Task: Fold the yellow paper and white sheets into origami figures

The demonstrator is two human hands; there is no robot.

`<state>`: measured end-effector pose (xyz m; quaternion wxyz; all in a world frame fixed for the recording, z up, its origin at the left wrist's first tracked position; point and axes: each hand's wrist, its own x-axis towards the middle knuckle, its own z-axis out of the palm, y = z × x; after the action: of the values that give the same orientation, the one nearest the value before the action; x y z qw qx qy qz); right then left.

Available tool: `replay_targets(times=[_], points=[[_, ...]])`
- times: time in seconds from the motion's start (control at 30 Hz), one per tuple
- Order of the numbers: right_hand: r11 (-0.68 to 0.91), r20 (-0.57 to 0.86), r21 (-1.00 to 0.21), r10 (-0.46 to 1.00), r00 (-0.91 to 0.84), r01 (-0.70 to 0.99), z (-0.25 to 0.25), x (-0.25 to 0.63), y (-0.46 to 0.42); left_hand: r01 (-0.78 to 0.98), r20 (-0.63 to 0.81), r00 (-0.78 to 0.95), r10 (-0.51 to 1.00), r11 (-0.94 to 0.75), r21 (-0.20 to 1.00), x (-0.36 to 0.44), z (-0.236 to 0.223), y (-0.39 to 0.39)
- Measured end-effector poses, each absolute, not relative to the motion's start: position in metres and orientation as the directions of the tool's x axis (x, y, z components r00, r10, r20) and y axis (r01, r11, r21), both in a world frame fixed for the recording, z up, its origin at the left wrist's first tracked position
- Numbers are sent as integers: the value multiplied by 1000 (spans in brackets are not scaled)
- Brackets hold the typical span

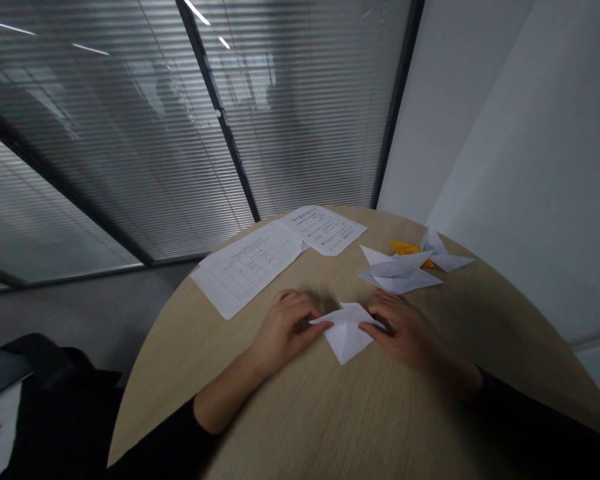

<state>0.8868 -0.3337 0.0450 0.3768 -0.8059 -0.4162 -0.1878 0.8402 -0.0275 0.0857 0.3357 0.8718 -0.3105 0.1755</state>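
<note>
A partly folded sheet of white paper is between my hands, over the middle of the round table. One of its points faces me, and a crease runs down its centre. My left hand pinches the left corner between thumb and fingers. On the opposite side, my right hand grips the right edge, its thumb on top. The fingertips beneath the paper are partly hidden. Just beyond my right hand lie folded white paper shapes with pointed wings.
A small orange folded paper sits among the white shapes, near another white folded piece. Printed sheets overlap at the far left of the wooden table. Glass with blinds and a white wall stand behind.
</note>
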Motion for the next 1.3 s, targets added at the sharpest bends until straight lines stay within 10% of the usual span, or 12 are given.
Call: replay_targets(times=[0.2, 0.4, 0.63, 0.97, 1.3], points=[[-367, 835, -186, 431, 343, 912, 72, 876, -347, -777, 720, 519, -460, -606, 173, 829, 98, -24], [-325, 666, 36, 713, 220, 945, 71, 883, -353, -803, 602, 482, -636, -595, 14, 836, 89, -19], [-247, 421, -196, 853, 309, 949, 60, 892, -346, -840, 418, 528, -739, -527, 128, 841, 83, -23], [-413, 369, -580, 636, 678, 702, 38, 889, -345, -698, 380, 715, -586, -619, 359, 840, 80, -25], [-316, 337, -342, 838, 429, 885, 47, 881, -340, -739, 383, 674, -632, -585, 333, 844, 80, -25]])
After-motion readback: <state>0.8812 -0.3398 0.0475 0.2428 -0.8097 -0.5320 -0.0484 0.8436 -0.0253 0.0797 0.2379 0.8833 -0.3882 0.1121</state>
